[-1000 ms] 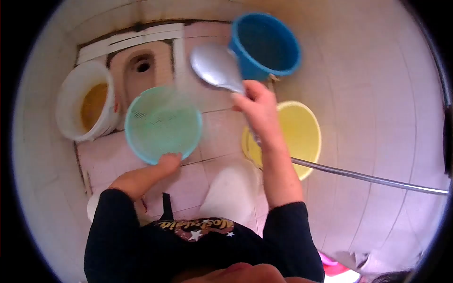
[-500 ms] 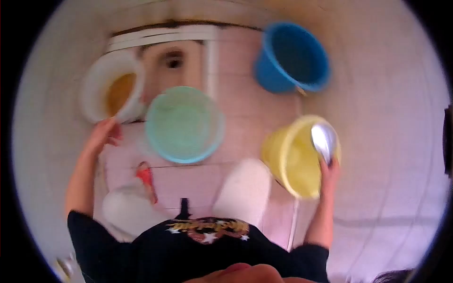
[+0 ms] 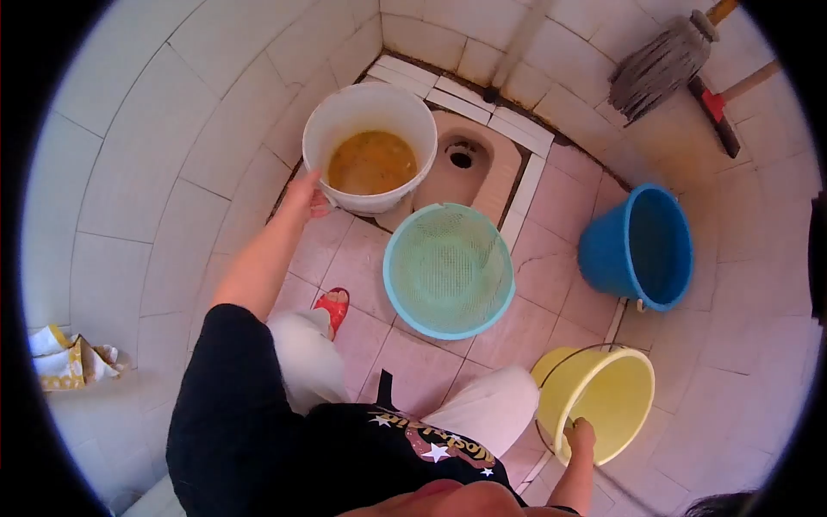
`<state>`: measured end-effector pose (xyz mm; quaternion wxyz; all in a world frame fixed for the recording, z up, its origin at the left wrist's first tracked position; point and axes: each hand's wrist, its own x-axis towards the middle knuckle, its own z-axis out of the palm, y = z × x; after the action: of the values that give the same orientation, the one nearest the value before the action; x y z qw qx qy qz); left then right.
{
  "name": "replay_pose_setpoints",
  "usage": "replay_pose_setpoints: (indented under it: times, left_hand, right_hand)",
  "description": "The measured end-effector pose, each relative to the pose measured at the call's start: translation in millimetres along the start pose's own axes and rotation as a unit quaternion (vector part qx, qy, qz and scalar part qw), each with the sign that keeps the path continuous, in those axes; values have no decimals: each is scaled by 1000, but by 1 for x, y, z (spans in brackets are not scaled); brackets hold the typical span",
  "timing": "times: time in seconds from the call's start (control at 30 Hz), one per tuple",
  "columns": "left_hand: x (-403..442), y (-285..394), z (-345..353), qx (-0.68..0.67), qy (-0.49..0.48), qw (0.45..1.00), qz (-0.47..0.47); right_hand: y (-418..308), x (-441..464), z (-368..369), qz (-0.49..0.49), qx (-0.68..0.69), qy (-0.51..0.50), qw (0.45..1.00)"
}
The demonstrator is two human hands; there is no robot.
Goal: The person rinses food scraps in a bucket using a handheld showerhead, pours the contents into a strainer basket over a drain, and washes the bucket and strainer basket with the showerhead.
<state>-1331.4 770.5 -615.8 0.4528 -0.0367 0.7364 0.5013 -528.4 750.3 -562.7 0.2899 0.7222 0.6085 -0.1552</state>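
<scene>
My left hand (image 3: 312, 196) is at the near left rim of a white bucket (image 3: 370, 202), thumb by the rim and fingers curled against the outside. Cloudy orange-brown liquid (image 3: 372, 164) lies inside the bucket. My right hand (image 3: 581, 436) is closed in a fist at the near rim of a yellow bucket (image 3: 560, 388); what it grips is hidden. No metal scoop shows now. Between the two buckets, a pale green plastic basin with a perforated strainer (image 3: 449, 271) stands on the floor, near the squat toilet (image 3: 500, 168).
A blue bucket (image 3: 603, 250) stands by the right wall. A grey mop (image 3: 663, 65) and a red-headed brush (image 3: 715, 105) lean at the upper right. A yellow-and-white cloth or bag (image 3: 77, 360) is at the far left. Pink tiles (image 3: 422, 366) cover the floor.
The view has turned and become sharper. The shiny metal scoop that was in my right hand over the yellow bucket is out of sight. My left hand is still at the white bucket.
</scene>
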Motion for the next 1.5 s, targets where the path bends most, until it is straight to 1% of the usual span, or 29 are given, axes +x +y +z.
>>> replay_pose_setpoints:
  times: [0.1,0.13,0.17,0.23,0.3,0.33,0.37,0.4,0.43,0.47,0.5,0.53,0.57,0.67,0.73,0.8,0.83,0.93,1.0,1.03,1.1,1.13,1.17,1.2,1.23,1.27,1.37,1.43,1.5]
  left_hand:
    - [8,2,4,-101,-40,994,-3]
    - [19,-1,3,-101,-41,994,2]
    - [36,-8,5,-157,-37,987,25]
    - [15,6,24,-254,-38,964,68]
    - [20,10,29,-255,-54,962,83]
    - [24,11,30,-257,-61,960,94]
    - [42,11,23,-257,-94,958,91]
    - [23,21,27,-257,-94,957,91]
    - [-14,42,31,-221,-91,964,118]
    - [-35,55,31,-181,-85,969,146]
    - [-26,60,27,-148,-63,977,142]
    - [-24,66,23,-139,-60,978,144]
    - [-24,70,19,-85,-51,986,137]
    - [-60,75,15,-1,-23,990,138]
    - [-89,71,15,29,-19,990,140]
    - [-103,65,7,11,-93,986,139]
    - [-113,63,6,40,-77,986,141]
    - [-116,49,-15,85,-10,985,147]
    - [-121,43,-32,109,-11,986,126]
    - [-125,46,-48,128,0,985,114]
    - [-132,49,-51,108,8,987,115]
    - [-133,50,-47,88,6,989,120]
    - [-131,48,-45,85,8,989,121]
    - [-125,46,-45,98,4,988,119]
    - [-118,47,-45,113,0,987,117]
    - [-113,48,-47,113,0,986,122]
    - [-98,48,-56,156,11,981,114]
    - [-88,64,-50,184,-8,975,125]
    - [-72,78,-39,201,-1,971,133]
  right_hand:
    - [7,7,-21,20,-64,-5,998]
    - [8,7,-29,13,-52,60,997]
    - [13,14,-32,-36,-16,160,986]
    - [-38,2,-91,-111,67,239,962]
    - [-124,-32,-157,-94,228,198,949]
    - [-142,-19,-155,-159,274,197,928]
    - [-175,-17,-156,-200,345,171,901]
    - [-210,-9,-152,-240,306,155,908]
    - [-248,-1,-140,-284,343,122,887]
    - [-289,3,-130,-308,440,3,843]
    - [-330,7,-117,-341,448,-37,825]
    - [-372,-5,-120,-333,488,-128,797]
    - [-408,-7,-110,-346,548,-173,742]
    - [-489,-14,-98,-275,645,-360,616]
    - [-515,-18,-78,-238,694,-431,526]
    - [-517,-24,-59,-200,712,-448,503]
    - [-513,-24,-51,-176,724,-464,479]
    - [-496,-28,-31,-180,691,-484,507]
    - [-454,-5,-41,-234,589,-380,673]
    - [-405,45,-41,-331,570,-3,752]
    - [-354,96,-34,-195,353,215,889]
    - [-332,153,20,-198,256,240,915]
    - [-324,157,23,-201,255,241,914]
    - [-321,161,21,-82,434,-28,897]
    - [-324,167,21,45,561,-299,771]
    - [-331,170,22,41,564,-297,770]
    - [-368,175,22,-89,615,-169,765]
    - [-397,169,-18,-73,625,-104,770]
    - [-423,166,-43,-140,703,-63,694]
